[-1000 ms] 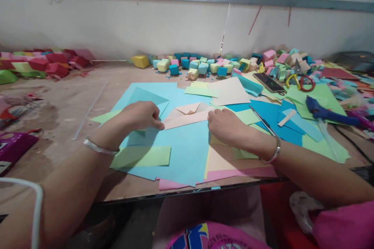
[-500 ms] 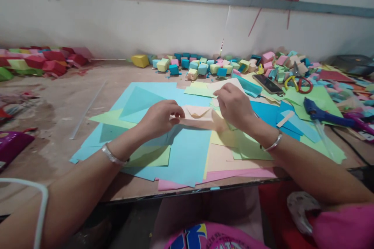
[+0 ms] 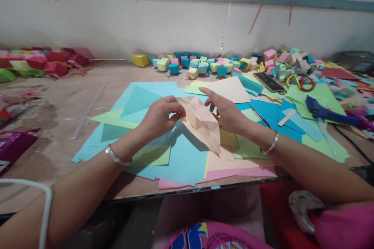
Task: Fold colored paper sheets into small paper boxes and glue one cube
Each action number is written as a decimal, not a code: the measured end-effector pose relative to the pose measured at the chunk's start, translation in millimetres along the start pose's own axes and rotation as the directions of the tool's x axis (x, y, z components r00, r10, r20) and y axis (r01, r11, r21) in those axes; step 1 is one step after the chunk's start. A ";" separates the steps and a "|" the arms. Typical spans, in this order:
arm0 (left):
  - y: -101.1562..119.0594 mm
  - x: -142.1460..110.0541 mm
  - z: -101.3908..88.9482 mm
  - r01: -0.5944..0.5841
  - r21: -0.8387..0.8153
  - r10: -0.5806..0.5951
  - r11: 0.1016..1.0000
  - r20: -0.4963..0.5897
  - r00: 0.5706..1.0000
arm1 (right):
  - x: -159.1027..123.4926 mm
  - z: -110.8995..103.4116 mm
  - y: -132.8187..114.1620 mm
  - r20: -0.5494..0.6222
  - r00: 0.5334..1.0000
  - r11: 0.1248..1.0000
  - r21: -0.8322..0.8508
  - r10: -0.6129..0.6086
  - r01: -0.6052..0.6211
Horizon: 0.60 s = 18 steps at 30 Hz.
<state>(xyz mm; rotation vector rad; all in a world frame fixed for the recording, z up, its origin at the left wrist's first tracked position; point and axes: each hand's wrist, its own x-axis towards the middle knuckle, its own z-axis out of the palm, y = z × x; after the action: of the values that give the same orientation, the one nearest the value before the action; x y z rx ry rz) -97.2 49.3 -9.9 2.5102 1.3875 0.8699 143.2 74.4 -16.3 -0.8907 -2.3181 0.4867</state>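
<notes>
Between my hands is a creased, pale peach sheet of paper (image 3: 204,121), partly unfolded and raised above the layered sheets. My left hand (image 3: 165,114) pinches its left edge between thumb and fingers. At the paper's right side, my right hand (image 3: 223,111) has its index finger stretched out and the other fingers loosely bent; I see nothing held in it. Under the paper lies a light blue sheet (image 3: 187,163), with a yellow-green sheet (image 3: 153,156) by my left wrist. A flat cream sheet (image 3: 229,89) lies just behind my right hand.
Small folded paper boxes (image 3: 201,68) line the wall, with a red pile (image 3: 55,66) at left. On the right are a phone (image 3: 269,82), scissors (image 3: 300,81), a blue glue gun (image 3: 327,114) and a pen (image 3: 260,116). A clear stick (image 3: 89,109) lies at left.
The peach paper, folded into a flat strip before, has opened out and tilts up toward the right. My right hand has come down and its fingers have spread.
</notes>
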 end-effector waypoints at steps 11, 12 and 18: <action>11.9 1.2 -2.7 0.260 -0.354 -0.254 0.898 0.064 0.965 | -3.1 2.6 3.3 0.245 0.873 0.801 -0.350 -0.422 0.485; 11.5 0.1 -0.1 0.259 -0.371 -0.245 0.892 0.085 0.966 | -4.4 2.3 1.2 0.296 0.860 0.796 -0.339 -0.416 0.502; 9.5 -3.2 11.7 0.279 -0.497 -0.188 0.821 0.226 0.956 | -4.9 3.2 -7.6 0.457 0.788 0.794 -0.243 -0.412 0.557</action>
<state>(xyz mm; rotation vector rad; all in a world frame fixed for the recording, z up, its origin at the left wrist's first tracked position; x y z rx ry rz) -85.1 43.1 -17.2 1.9031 1.1715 0.8267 140.4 65.3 -16.7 -0.3061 -2.9360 -0.0167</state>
